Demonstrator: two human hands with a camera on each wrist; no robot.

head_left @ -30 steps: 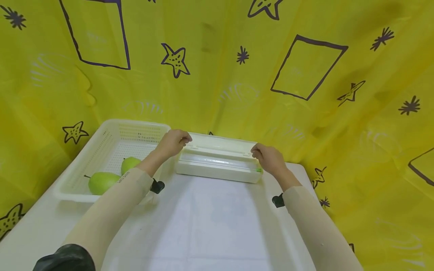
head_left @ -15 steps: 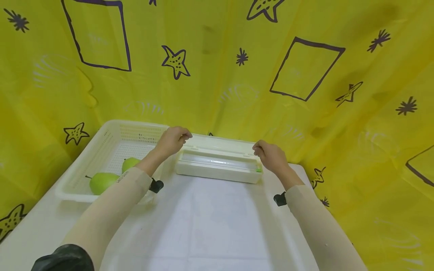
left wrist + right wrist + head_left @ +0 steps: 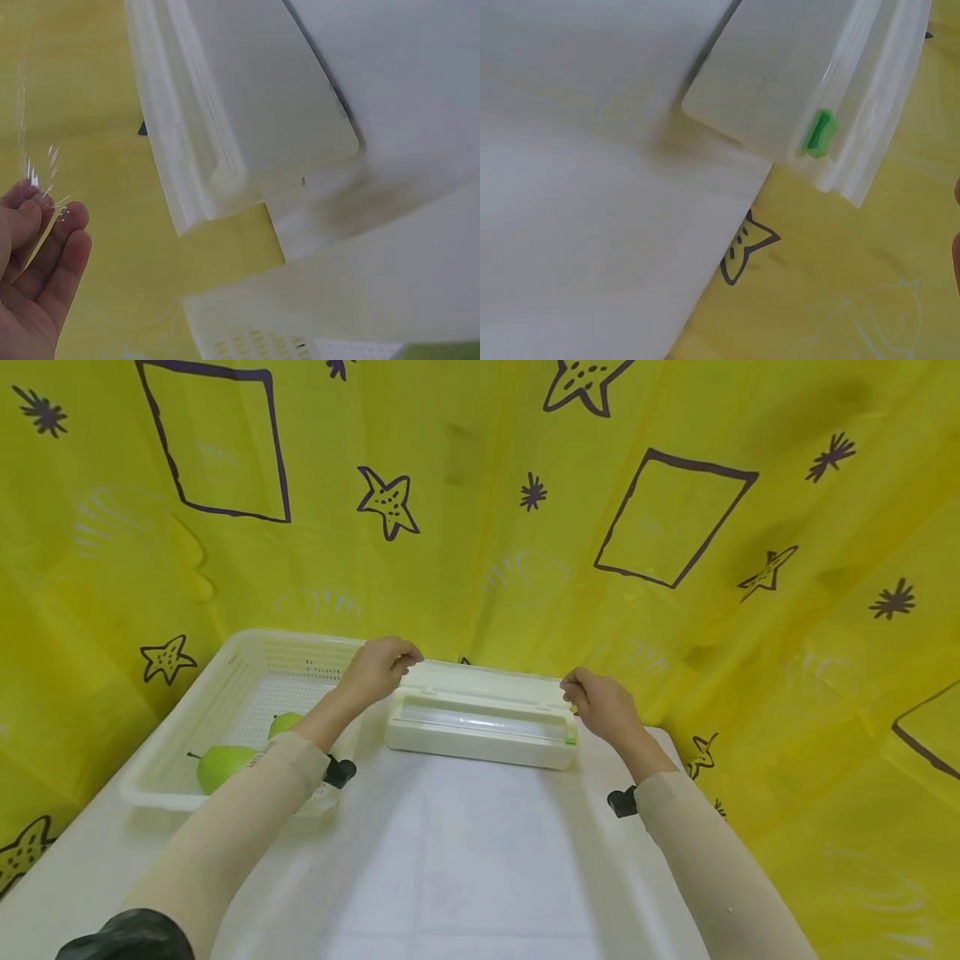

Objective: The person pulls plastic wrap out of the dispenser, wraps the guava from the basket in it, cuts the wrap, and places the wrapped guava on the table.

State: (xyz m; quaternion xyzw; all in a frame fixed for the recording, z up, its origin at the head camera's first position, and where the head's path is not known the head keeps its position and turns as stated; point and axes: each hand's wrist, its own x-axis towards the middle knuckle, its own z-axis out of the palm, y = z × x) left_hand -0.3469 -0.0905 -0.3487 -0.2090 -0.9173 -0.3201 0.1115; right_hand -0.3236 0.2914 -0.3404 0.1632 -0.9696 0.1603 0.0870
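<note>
A long white cling film dispenser (image 3: 480, 747) lies across the back of the table, its lid (image 3: 487, 681) raised. Inside it the shiny film roll (image 3: 480, 718) shows, and a green slider (image 3: 820, 133) sits at its right end. Above the left end of the lid, my left hand (image 3: 378, 670) pinches a gathered edge of clear cling film (image 3: 37, 187) between thumb and fingers. Over the right end, my right hand (image 3: 602, 702) has its fingers and thumb curled together as if pinching the film's other corner; the transparent film barely shows there. Only fingertips (image 3: 957, 259) appear in the right wrist view.
Left of the dispenser stands a white plastic basket (image 3: 251, 652) holding green pears (image 3: 222, 767), partly hidden by my left sleeve. A yellow patterned curtain (image 3: 465, 527) hangs right behind the white table (image 3: 480, 860).
Both hands have risen slightly above the dispenser, and the right hand has drifted a little to the right. The dispenser and basket have stayed in place while the head view tilted slightly.
</note>
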